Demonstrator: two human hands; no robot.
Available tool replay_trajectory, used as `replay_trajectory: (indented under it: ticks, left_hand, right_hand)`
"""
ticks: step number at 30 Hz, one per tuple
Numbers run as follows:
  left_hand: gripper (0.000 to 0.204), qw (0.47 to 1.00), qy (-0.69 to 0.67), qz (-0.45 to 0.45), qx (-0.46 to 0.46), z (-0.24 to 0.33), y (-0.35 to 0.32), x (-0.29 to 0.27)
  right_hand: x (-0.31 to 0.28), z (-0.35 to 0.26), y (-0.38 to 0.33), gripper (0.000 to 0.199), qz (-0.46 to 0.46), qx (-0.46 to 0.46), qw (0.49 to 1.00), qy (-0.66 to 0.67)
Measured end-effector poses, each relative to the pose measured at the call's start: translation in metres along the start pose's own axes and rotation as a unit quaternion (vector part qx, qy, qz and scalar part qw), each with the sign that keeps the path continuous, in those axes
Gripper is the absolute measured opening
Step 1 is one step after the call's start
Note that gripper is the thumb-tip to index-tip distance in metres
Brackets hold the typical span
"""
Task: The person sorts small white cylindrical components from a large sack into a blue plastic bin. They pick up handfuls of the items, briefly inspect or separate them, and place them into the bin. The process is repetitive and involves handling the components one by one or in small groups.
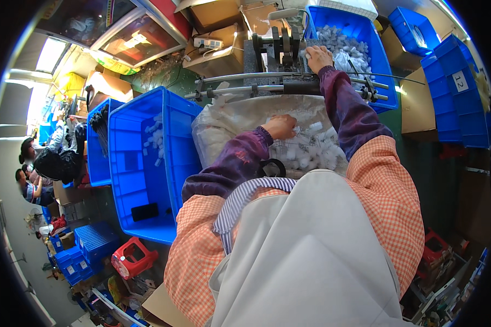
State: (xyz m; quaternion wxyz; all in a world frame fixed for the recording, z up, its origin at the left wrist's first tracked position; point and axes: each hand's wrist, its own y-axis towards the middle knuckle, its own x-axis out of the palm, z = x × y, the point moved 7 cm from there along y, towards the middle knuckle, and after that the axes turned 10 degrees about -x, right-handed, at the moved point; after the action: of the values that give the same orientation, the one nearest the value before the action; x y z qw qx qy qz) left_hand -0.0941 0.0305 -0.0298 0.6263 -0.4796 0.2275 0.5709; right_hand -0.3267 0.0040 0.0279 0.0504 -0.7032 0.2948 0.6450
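Observation:
My left hand hovers at the left side of a pile of small white translucent plastic pieces lying on a pale sheet in front of me. Its fingers are curled, and whatever they hold is too small to make out. Reaching farther out, my right hand is bent at the right side of a dark metal bench machine. Those fingers are closed too; what is in them is hidden. Between the machine and the sheet run horizontal metal rods.
Beyond my right arm stands a blue bin with many similar white pieces. At my left, another blue bin holds some pieces and a black flat object. A red stool stands behind it. Cardboard boxes lie beside the machine.

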Motion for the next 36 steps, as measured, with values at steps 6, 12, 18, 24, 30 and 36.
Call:
replay_trajectory:
  ticks: [6,12,18,24,30,36]
  left_hand:
    - [0.025,0.999,-0.048,0.023,0.001,0.002,-0.001,-0.003]
    - [0.026,0.999,-0.022,0.024,0.010,-0.003,0.002,0.003]
    - [0.028,0.977,-0.008,0.194,-0.082,-0.020,-0.008,-0.027]
    - [0.035,0.977,0.027,0.082,-0.196,-0.058,-0.018,-0.026]
    - [0.037,0.979,0.030,0.033,-0.201,-0.068,-0.014,-0.014]
    - [0.033,0.988,-0.032,0.048,-0.142,-0.068,-0.007,0.000]
  right_hand:
    - [0.004,0.003,0.000,0.018,0.010,-0.013,1.000,0.006]
    - [0.002,-0.001,0.001,0.019,0.013,-0.017,1.000,0.005]
    - [-0.003,-0.003,-0.002,0.018,0.022,-0.022,1.000,-0.003]
    - [-0.001,0.001,-0.002,0.018,0.027,-0.015,0.999,0.010]
    - [-0.002,-0.001,-0.001,0.020,0.031,-0.024,0.999,0.030]
    - [0.003,0.005,0.002,0.018,0.023,0.001,0.998,0.065]
